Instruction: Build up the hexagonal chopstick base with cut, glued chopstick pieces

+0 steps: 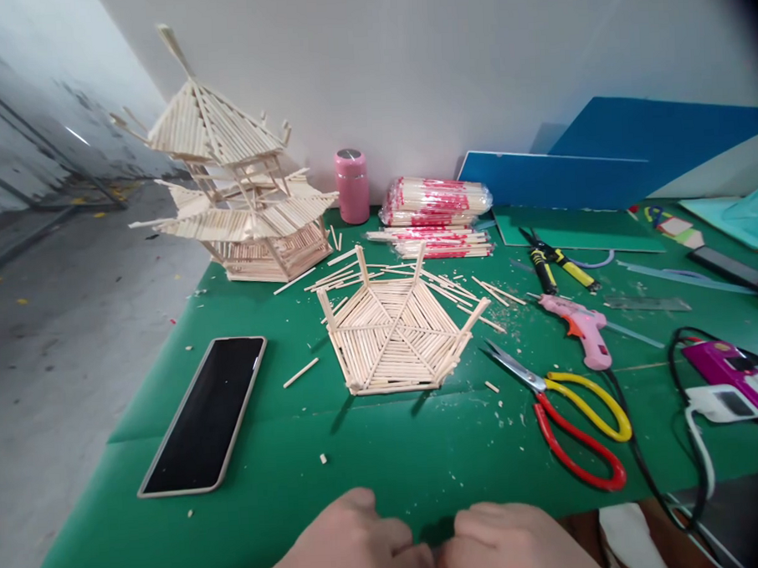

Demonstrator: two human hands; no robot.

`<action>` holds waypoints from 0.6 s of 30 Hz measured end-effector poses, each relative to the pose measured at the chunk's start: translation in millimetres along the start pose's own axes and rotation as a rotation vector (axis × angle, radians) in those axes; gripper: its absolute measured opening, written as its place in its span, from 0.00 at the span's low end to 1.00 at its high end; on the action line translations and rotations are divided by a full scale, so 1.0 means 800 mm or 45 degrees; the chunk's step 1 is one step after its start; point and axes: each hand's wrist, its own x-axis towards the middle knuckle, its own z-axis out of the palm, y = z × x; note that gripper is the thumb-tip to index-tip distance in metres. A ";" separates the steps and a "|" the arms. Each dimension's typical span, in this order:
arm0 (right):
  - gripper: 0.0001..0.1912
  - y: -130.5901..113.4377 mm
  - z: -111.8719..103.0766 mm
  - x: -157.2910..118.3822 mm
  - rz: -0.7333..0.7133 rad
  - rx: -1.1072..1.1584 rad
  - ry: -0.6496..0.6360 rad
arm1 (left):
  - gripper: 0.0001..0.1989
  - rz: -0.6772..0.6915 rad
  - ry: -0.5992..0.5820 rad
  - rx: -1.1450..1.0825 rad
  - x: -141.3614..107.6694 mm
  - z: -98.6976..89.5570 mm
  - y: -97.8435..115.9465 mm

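Observation:
At the bottom edge of the view, my left hand and my right hand are close together with curled fingers. A tiny pale bit shows between them, but what they hold is mostly hidden. Beyond them lies a six-sided frame of wooden sticks, with short posts rising at its corners; neither hand touches it. To its right rest open scissors with one red and one yellow handle. Behind these is a pink glue gun. Loose sticks and small scraps lie around the frame.
A tiered stick pagoda stands at the back left, near a pink flask and wrapped stick bundles. A phone lies left. Yellow-handled pliers, blue boards and a corded purple device are at right.

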 end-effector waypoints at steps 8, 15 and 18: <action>0.12 0.041 -0.041 -0.013 0.548 0.124 0.146 | 0.15 -0.476 0.542 0.226 -0.024 0.012 -0.043; 0.08 0.070 0.001 0.015 0.717 0.192 0.374 | 0.14 -0.618 0.280 0.192 0.002 0.022 -0.058; 0.12 0.079 0.023 0.032 0.726 0.182 0.539 | 0.13 -0.677 0.311 0.188 0.010 0.032 -0.068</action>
